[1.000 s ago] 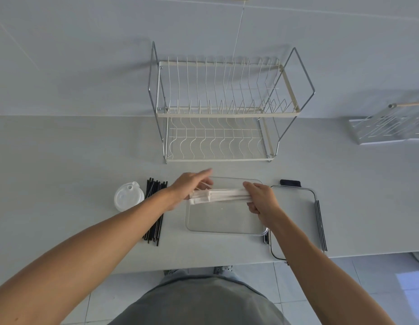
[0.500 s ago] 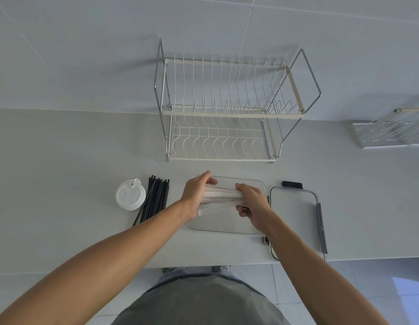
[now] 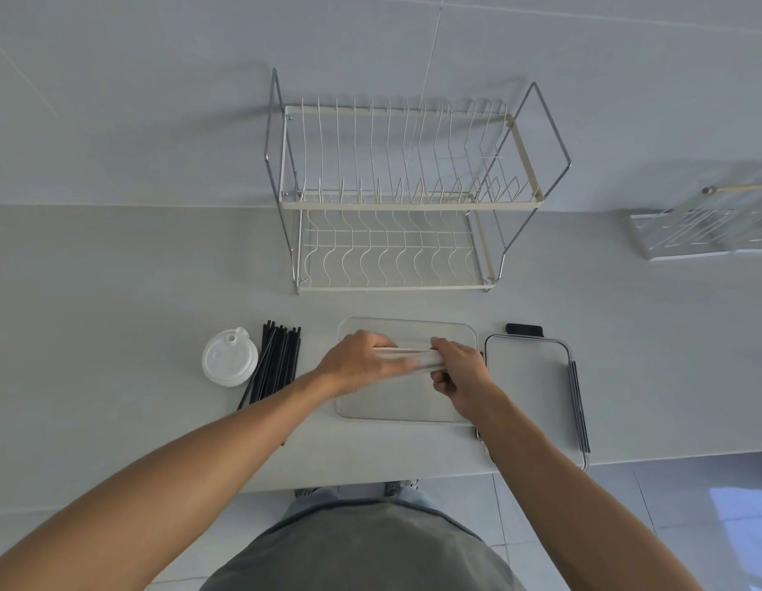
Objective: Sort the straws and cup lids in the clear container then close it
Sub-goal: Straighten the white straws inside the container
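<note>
A clear rectangular container sits open on the counter in front of me. Over its far half, my left hand and my right hand grip the two ends of a bundle of white straws, held level. Left of the container lies a bundle of black straws, and beside it a stack of white cup lids. The container's lid, with dark clips on its edges, lies flat to the right.
A two-tier wire dish rack stands against the wall behind the container. A white wire tray sits at the far right. The counter's front edge runs just below the lid.
Both hands have slid closer together along the white straws and squared the loose bundle. The bundle has shifted slightly toward the container's far side.
</note>
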